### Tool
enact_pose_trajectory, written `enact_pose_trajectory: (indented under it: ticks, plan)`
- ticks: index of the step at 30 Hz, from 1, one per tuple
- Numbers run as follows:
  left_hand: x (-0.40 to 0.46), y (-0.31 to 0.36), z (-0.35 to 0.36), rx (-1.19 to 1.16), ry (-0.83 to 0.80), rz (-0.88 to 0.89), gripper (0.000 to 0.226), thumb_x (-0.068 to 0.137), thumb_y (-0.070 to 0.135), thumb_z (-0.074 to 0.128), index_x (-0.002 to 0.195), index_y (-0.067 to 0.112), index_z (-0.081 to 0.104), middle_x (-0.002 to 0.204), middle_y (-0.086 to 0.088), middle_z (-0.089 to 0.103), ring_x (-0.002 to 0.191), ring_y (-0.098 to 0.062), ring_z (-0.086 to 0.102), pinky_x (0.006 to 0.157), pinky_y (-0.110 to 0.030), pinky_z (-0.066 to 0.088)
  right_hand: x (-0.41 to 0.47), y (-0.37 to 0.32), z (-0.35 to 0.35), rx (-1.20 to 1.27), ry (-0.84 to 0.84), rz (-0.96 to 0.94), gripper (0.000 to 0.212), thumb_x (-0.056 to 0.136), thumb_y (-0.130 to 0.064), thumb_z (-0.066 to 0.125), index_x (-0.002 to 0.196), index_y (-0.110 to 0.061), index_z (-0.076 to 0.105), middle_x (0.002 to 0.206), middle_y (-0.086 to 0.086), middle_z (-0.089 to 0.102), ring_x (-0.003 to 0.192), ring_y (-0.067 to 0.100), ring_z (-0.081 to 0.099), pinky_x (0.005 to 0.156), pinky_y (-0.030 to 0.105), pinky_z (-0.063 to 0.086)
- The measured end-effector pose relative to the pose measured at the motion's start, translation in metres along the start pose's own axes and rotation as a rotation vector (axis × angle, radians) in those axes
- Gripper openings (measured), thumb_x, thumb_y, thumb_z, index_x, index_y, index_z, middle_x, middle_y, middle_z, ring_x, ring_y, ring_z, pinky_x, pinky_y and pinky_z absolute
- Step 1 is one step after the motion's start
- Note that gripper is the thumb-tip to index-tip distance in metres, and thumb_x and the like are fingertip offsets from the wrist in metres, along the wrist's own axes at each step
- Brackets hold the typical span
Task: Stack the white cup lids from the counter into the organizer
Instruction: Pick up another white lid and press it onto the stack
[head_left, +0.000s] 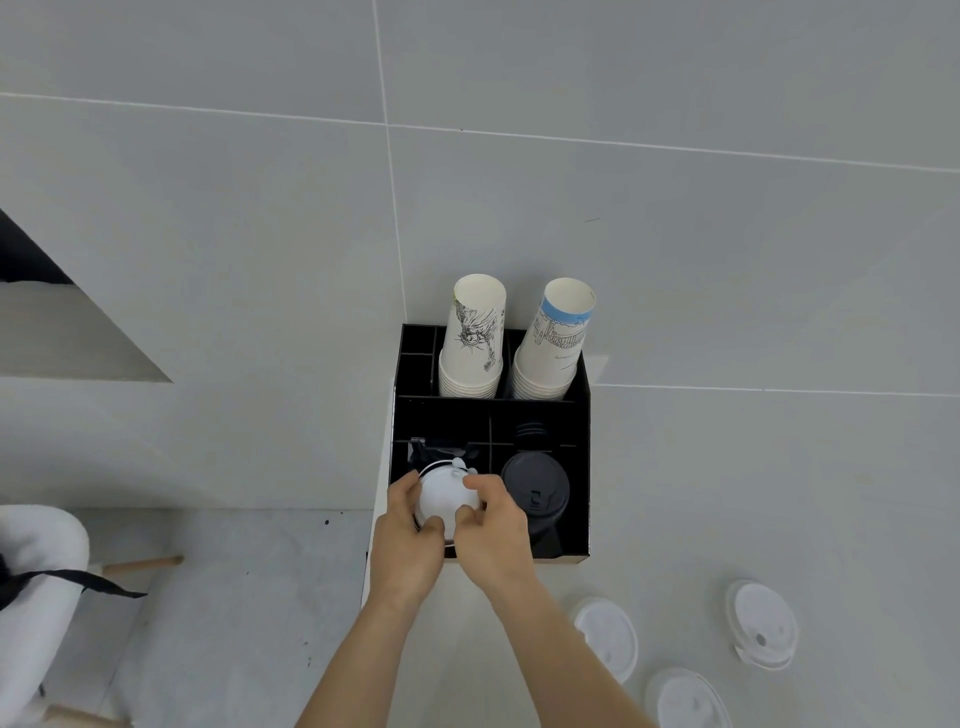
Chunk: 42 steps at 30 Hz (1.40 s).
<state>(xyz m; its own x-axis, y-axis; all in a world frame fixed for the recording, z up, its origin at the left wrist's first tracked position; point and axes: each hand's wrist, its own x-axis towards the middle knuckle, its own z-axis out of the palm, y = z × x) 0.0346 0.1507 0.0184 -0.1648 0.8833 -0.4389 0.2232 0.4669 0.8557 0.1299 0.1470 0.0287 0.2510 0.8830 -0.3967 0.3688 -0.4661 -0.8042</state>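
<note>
1. Left hand (402, 540) and right hand (491, 535) both clamped on one white lid (445, 496), fingers around its rim.
2. Lid sits over front-left slot of black organizer (582, 467).
3. Black lids (535, 491) stacked in slot just right.
4. Paper cups (472, 343) upright at back.
5. Three loose white lids (763, 623) on surface (779, 493), right.
</note>
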Motion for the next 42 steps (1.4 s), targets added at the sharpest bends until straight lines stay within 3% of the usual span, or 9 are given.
enact_pose_trajectory:
  ticks: [6,10,15,19,23,26,31,35,42]
  plan:
    - [0.003,-0.001,0.003,-0.032,-0.040,0.007,0.062,0.086,-0.008,0.046,0.134,0.030,0.045,0.105,0.012,0.060,0.087,-0.001,0.062,0.063,-0.020,0.050,0.001,0.002,-0.001,-0.020,0.040,-0.032,0.037,0.091,-0.007,0.049,0.125,-0.022,0.055,0.110,0.004,0.062,0.102,0.027,0.062,0.091,0.041,0.054]
    - [0.001,-0.006,0.004,-0.021,-0.055,0.022,0.063,0.083,-0.009,0.050,0.134,0.027,0.048,0.115,0.003,0.064,0.094,-0.008,0.065,0.064,-0.019,0.053,-0.001,0.004,0.002,-0.065,0.006,-0.004,0.037,0.090,-0.010,0.050,0.126,-0.022,0.054,0.111,0.006,0.062,0.107,0.029,0.062,0.090,0.039,0.054]
    - [-0.003,-0.006,0.000,0.018,-0.008,0.055,0.066,0.084,-0.009,0.048,0.139,0.027,0.043,0.111,0.012,0.059,0.091,0.002,0.060,0.063,-0.013,0.045,-0.003,0.005,0.001,-0.102,0.049,-0.025,0.034,0.093,-0.012,0.050,0.125,-0.021,0.056,0.116,0.009,0.064,0.106,0.025,0.062,0.089,0.037,0.053]
    - [-0.006,-0.005,-0.004,0.076,0.021,0.082,0.065,0.086,-0.006,0.049,0.142,0.026,0.041,0.121,0.017,0.052,0.109,-0.006,0.051,0.070,-0.007,0.037,-0.008,0.004,-0.009,-0.018,0.102,-0.061,0.030,0.094,-0.008,0.050,0.118,-0.021,0.062,0.110,-0.002,0.069,0.101,0.016,0.064,0.089,0.036,0.055]
    - [-0.018,-0.007,0.000,0.089,0.098,0.090,0.053,0.088,0.001,0.052,0.132,0.032,0.049,0.121,0.014,0.064,0.110,-0.007,0.058,0.079,-0.020,0.042,-0.021,0.013,-0.035,0.094,0.163,-0.081,0.026,0.092,-0.007,0.052,0.097,-0.027,0.068,0.081,-0.002,0.074,0.066,0.012,0.065,0.064,0.030,0.056]
    - [-0.036,-0.010,0.012,0.114,0.102,0.058,0.037,0.091,0.006,0.052,0.117,0.032,0.058,0.108,0.014,0.070,0.097,-0.006,0.064,0.073,-0.024,0.045,-0.030,0.034,-0.059,0.134,0.209,-0.024,0.031,0.089,-0.006,0.050,0.091,-0.031,0.069,0.077,-0.001,0.075,0.071,0.019,0.070,0.070,0.042,0.061]
    - [-0.064,-0.027,0.040,0.221,-0.014,-0.007,0.027,0.091,0.013,0.050,0.098,0.037,0.061,0.100,0.015,0.072,0.088,-0.002,0.063,0.069,-0.027,0.049,-0.041,0.076,-0.100,0.086,0.234,0.138,0.031,0.088,-0.008,0.048,0.088,-0.033,0.067,0.082,-0.005,0.075,0.077,0.019,0.072,0.079,0.047,0.060]
    - [-0.083,-0.041,0.064,0.294,-0.120,-0.053,0.025,0.093,0.020,0.051,0.111,0.034,0.062,0.107,0.011,0.068,0.083,-0.002,0.063,0.064,-0.020,0.046,-0.051,0.108,-0.125,-0.089,0.210,0.213,0.033,0.092,-0.008,0.045,0.111,-0.024,0.067,0.095,-0.003,0.071,0.085,0.020,0.067,0.080,0.036,0.056]
    - [-0.110,-0.049,0.101,0.287,-0.275,-0.188,0.042,0.088,0.021,0.055,0.129,0.031,0.054,0.123,0.007,0.061,0.105,-0.014,0.062,0.093,-0.033,0.049,-0.066,0.142,-0.154,-0.179,0.089,0.293,0.050,0.089,-0.003,0.047,0.136,-0.021,0.052,0.134,0.010,0.061,0.120,0.025,0.060,0.098,0.034,0.049]
